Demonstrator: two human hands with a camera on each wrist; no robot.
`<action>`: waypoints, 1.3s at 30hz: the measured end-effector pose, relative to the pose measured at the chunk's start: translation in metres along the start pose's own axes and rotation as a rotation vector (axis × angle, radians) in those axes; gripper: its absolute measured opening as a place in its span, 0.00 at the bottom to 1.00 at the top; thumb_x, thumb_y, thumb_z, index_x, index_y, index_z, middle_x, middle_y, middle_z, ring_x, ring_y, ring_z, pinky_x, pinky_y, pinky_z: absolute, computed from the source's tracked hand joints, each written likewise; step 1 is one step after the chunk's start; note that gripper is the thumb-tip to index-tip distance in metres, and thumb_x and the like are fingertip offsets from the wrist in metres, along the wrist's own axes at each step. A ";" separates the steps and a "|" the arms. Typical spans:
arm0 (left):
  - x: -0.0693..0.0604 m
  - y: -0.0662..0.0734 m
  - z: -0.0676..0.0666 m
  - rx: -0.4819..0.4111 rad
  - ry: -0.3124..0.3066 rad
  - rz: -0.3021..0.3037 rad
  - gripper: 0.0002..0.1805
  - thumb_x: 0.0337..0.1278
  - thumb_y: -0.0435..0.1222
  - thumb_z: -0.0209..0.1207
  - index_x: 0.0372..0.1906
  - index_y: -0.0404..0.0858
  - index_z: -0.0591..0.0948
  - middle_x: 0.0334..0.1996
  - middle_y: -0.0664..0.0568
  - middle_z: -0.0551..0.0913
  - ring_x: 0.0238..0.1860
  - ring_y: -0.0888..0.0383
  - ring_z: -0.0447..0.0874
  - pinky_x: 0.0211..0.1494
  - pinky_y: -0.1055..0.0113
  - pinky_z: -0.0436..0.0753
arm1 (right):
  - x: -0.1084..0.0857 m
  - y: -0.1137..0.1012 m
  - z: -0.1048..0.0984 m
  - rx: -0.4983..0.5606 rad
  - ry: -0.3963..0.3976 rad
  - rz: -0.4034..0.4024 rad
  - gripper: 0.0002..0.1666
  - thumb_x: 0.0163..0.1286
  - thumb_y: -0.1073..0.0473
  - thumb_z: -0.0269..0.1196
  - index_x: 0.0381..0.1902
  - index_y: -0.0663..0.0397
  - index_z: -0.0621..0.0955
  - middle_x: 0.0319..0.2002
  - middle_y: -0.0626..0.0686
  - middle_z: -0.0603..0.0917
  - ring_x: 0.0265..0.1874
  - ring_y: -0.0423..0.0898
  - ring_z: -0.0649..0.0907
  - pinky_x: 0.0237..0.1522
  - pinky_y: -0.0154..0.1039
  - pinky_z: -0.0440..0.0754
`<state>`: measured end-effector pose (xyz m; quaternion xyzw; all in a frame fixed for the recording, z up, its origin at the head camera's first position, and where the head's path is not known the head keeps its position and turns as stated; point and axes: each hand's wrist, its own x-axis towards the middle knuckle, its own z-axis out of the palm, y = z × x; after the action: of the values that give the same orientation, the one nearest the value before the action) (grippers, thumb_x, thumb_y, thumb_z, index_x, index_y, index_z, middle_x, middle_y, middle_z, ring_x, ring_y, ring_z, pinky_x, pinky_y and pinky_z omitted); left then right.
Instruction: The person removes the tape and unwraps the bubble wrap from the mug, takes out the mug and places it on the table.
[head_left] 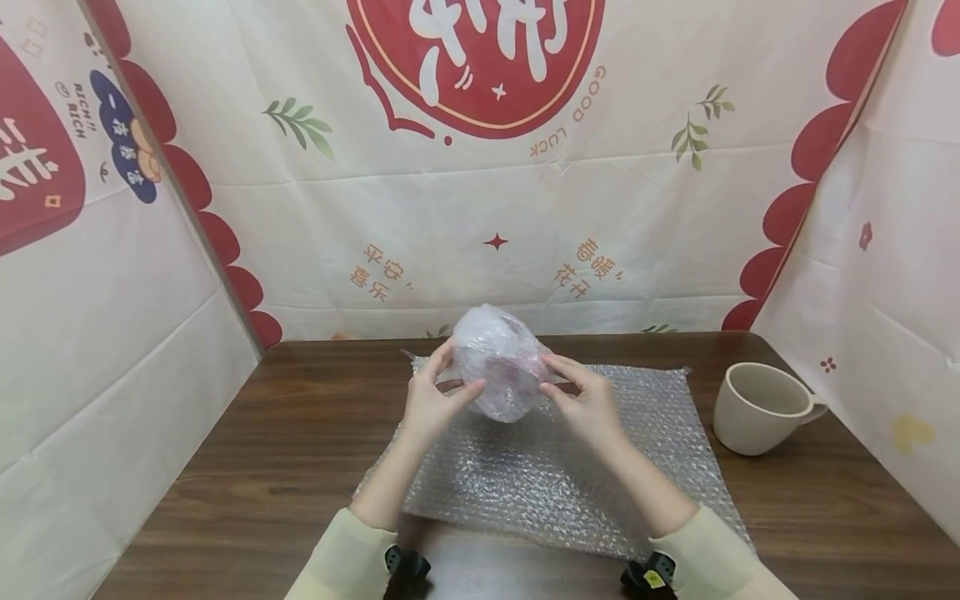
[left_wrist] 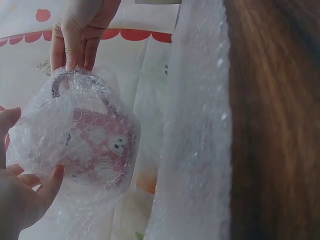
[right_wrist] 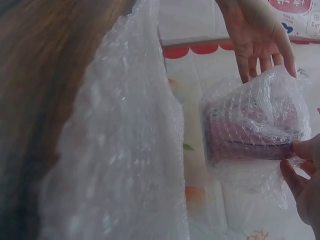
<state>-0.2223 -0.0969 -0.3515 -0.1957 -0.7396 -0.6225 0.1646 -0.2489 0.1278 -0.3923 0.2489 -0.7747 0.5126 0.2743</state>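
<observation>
A pink patterned mug (left_wrist: 102,145) wrapped in clear bubble wrap (head_left: 491,333) is held up between both hands, above the far part of a flat bubble wrap sheet (head_left: 525,475). My left hand (head_left: 435,400) holds the bundle's left side, thumb in front; in the right wrist view its fingers (right_wrist: 245,70) are partly behind the wrap. On the other side, my right hand (head_left: 588,404) pinches the mug's handle through the wrap, as the right wrist view shows. White round shapes with small dark marks show through the plastic.
A beige mug (head_left: 761,408) stands upright at the table's right, its handle pointing right. The brown wooden table (head_left: 247,492) meets printed cloth walls (head_left: 480,200) at the back and sides.
</observation>
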 end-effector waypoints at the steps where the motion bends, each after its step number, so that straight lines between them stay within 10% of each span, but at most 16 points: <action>1: 0.000 -0.001 0.002 -0.003 -0.003 0.000 0.38 0.49 0.26 0.68 0.66 0.24 0.64 0.61 0.33 0.70 0.58 0.38 0.70 0.54 0.44 0.76 | -0.001 0.002 -0.001 0.003 0.002 0.004 0.25 0.53 0.79 0.67 0.51 0.68 0.81 0.53 0.63 0.80 0.48 0.57 0.82 0.41 0.37 0.83; 29: -0.002 -0.026 0.033 0.018 -0.006 -0.045 0.40 0.46 0.27 0.70 0.66 0.24 0.64 0.60 0.35 0.73 0.57 0.40 0.72 0.54 0.44 0.75 | -0.013 0.035 -0.016 -0.006 0.015 0.209 0.23 0.54 0.77 0.67 0.50 0.69 0.81 0.53 0.64 0.80 0.49 0.59 0.81 0.43 0.40 0.82; 39: 0.002 -0.067 0.036 0.069 0.000 -0.079 0.45 0.45 0.36 0.72 0.69 0.33 0.64 0.62 0.41 0.72 0.60 0.46 0.71 0.54 0.46 0.76 | -0.014 0.036 -0.017 0.003 0.006 0.196 0.23 0.53 0.77 0.69 0.50 0.68 0.81 0.53 0.65 0.80 0.52 0.60 0.80 0.45 0.48 0.81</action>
<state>-0.2572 -0.0710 -0.4144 -0.1604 -0.7677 -0.6029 0.1465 -0.2599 0.1574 -0.4198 0.1710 -0.7937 0.5387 0.2248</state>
